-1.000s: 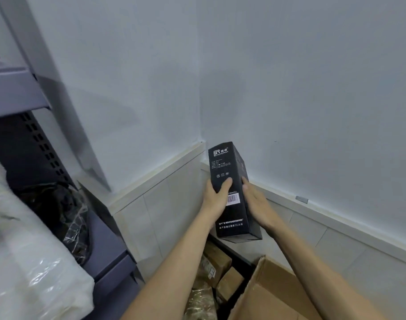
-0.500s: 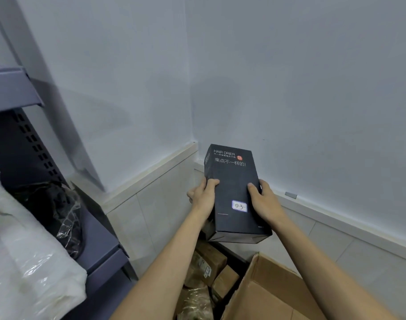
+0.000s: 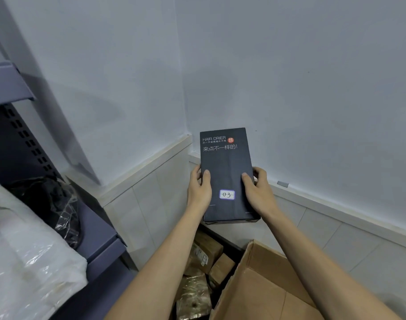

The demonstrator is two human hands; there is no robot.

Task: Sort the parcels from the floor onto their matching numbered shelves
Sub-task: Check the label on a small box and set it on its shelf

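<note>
A dark metal shelf unit is seen at the left, with a white plastic-wrapped bundle on it. An open cardboard box and small brown parcels are seen below. A black hair drier box is held upright in the air before the wall corner, clamped between both hands: its left edge is gripped by the left hand, its right edge by the right hand. A white sticker marked "03" is shown between the two thumbs.
</note>
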